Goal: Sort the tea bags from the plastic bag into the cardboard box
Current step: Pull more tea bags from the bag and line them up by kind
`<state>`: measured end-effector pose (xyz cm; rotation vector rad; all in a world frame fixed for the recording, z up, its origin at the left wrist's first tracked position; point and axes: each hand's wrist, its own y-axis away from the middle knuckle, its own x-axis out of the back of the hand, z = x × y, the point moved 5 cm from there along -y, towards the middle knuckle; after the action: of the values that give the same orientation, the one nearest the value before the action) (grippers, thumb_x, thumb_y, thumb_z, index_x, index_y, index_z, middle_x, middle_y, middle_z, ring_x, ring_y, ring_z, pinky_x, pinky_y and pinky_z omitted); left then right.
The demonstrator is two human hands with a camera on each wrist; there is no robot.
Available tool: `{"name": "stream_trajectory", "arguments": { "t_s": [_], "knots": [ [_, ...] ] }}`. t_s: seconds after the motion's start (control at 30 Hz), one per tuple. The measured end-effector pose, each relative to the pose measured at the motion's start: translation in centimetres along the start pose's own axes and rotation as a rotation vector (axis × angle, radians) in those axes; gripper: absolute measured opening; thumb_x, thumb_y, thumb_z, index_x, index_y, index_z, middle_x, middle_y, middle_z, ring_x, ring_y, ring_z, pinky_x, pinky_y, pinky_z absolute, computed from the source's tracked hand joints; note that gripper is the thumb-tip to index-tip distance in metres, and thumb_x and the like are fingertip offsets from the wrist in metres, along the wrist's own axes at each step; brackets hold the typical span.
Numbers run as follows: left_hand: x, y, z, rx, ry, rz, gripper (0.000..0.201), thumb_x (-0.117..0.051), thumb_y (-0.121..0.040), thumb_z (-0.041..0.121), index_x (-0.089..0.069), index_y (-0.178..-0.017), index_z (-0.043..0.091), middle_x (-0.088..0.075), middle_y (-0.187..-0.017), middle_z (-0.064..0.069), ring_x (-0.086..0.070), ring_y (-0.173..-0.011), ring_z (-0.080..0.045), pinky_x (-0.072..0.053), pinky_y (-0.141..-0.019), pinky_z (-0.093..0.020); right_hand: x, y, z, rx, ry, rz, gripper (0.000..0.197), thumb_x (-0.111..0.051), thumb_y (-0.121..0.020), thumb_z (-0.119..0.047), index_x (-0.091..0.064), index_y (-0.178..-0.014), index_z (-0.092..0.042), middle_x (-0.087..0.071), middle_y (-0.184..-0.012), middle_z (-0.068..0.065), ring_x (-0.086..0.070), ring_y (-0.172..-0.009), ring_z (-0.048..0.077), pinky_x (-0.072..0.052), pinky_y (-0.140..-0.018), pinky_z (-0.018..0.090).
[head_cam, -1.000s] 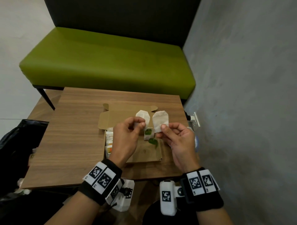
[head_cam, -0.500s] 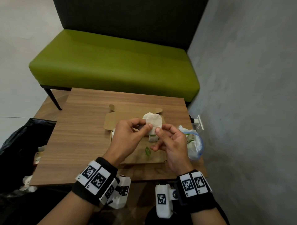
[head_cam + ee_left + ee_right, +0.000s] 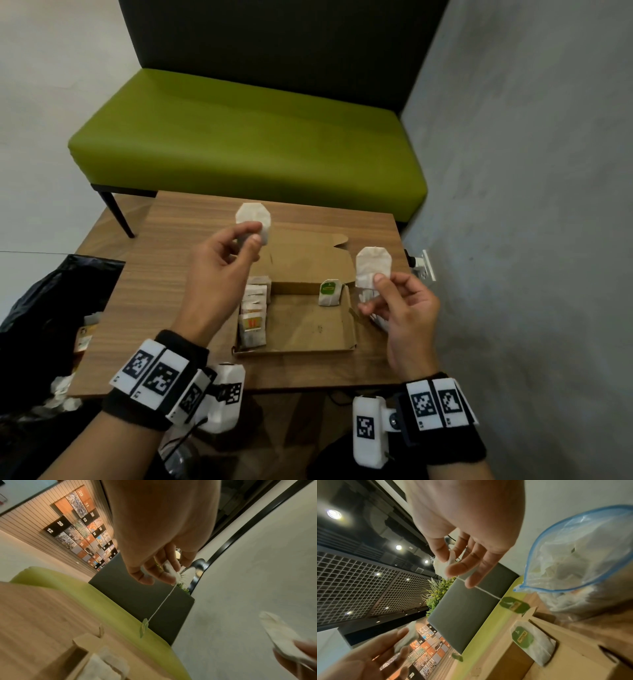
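Two tea bags held up, the box low between the hands

The left tea bag [image 3: 253, 217] stands upright, pinched by the left hand [image 3: 219, 260] over the far left of the cardboard box [image 3: 308, 329]. The right tea bag [image 3: 373, 265], also upright, is pinched by the right hand [image 3: 400, 308] beside the box's right wall. The row of bags [image 3: 254, 315] lies just under the left hand, the green-tagged bag [image 3: 329, 292] nearer the right

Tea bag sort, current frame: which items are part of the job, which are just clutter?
Job:
- left hand pinching a tea bag
- right hand pinching a second tea bag
- cardboard box, tea bags standing inside
- plastic bag, open

Lying about:
- green bench
- black bag left of the table
- wall socket
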<state>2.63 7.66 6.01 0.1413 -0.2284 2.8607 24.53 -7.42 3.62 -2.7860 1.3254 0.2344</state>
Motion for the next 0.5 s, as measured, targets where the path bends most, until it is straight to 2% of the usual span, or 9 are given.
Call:
{"name": "stream_trajectory", "arguments": {
  "t_s": [0.1,0.2,0.27,0.33,0.4,0.43,0.5],
  "knots": [
    [2.0,-0.8,-0.1,-0.006,-0.002,0.066,0.019,-0.061,-0.096,0.02,-0.067,-0.11,0.033,-0.07,-0.1,0.001,-0.066,-0.087,-0.017,-0.056,-0.083,-0.038,0.4,-0.1,0.3,-0.001,-0.022,0.025,0.017,-0.068,-0.088,-0.006,-0.061,-0.096,0.008,-0.062,-0.075,0.022,-0.058,-0.045,0.019,-0.054,-0.062,0.044],
    [4.1,-1.2,-1.2,0.03,-0.065,0.11,0.019,-0.061,-0.096,0.023,-0.068,-0.111,0.032,-0.068,-0.101,0.001,-0.065,-0.092,-0.022,-0.054,-0.082,-0.036,0.1,0.2,0.5,-0.009,-0.026,-0.01,0.008,-0.068,-0.088,-0.007,-0.065,-0.09,0.0,-0.066,-0.075,0.017,-0.059,-0.047,0.02,-0.055,-0.062,0.042],
    [5.6,-1.1,-2.1,0.044,-0.194,0.129,0.018,-0.062,-0.095,0.025,-0.069,-0.111,0.031,-0.066,-0.098,0.002,-0.061,-0.088,-0.018,-0.049,-0.075,-0.028,-0.3,0.7,0.6,-0.02,-0.032,-0.043,0.004,-0.068,-0.088,-0.007,-0.065,-0.086,-0.005,-0.068,-0.07,0.01,-0.058,-0.047,0.019,-0.056,-0.062,0.042],
    [7.0,-0.6,-3.3,0.078,-0.358,0.122,0.016,-0.064,-0.094,0.025,-0.071,-0.108,0.027,-0.065,-0.091,0.0,-0.06,-0.084,-0.022,-0.045,-0.069,-0.027,-0.8,1.4,0.9,-0.037,-0.051,-0.074,0.005,-0.069,-0.086,-0.01,-0.065,-0.084,-0.006,-0.068,-0.067,0.008,-0.059,-0.046,0.019,-0.057,-0.06,0.04],
    [7.9,0.3,-4.4,0.084,-0.547,0.091,0.015,-0.066,-0.092,0.024,-0.072,-0.106,0.022,-0.064,-0.085,0.001,-0.06,-0.077,-0.015,-0.044,-0.065,-0.024,-1.4,2.0,1.3,-0.055,-0.082,-0.101,0.012,-0.071,-0.081,-0.016,-0.066,-0.084,-0.007,-0.067,-0.068,0.008,-0.058,-0.047,0.02,-0.057,-0.058,0.038],
    [8.3,0.6,-5.0,0.08,-0.624,0.081,0.016,-0.067,-0.091,0.023,-0.073,-0.105,0.02,-0.065,-0.085,0.002,-0.06,-0.076,-0.011,-0.046,-0.066,-0.026,-1.8,2.3,1.5,-0.064,-0.092,-0.117,0.015,-0.072,-0.079,-0.018,-0.067,-0.085,-0.006,-0.067,-0.068,0.009,-0.058,-0.048,0.021,-0.057,-0.056,0.038],
    [8.9,1.4,-6.2,0.114,-0.709,0.05,0.015,-0.069,-0.089,0.022,-0.073,-0.103,0.019,-0.069,-0.09,-0.001,-0.061,-0.078,-0.013,-0.05,-0.072,-0.033,-2.7,2.9,2.0,-0.074,-0.101,-0.157,0.017,-0.071,-0.079,-0.019,-0.068,-0.087,-0.005,-0.066,-0.067,0.01,-0.057,-0.051,0.022,-0.057,-0.054,0.037]
  ]
}}
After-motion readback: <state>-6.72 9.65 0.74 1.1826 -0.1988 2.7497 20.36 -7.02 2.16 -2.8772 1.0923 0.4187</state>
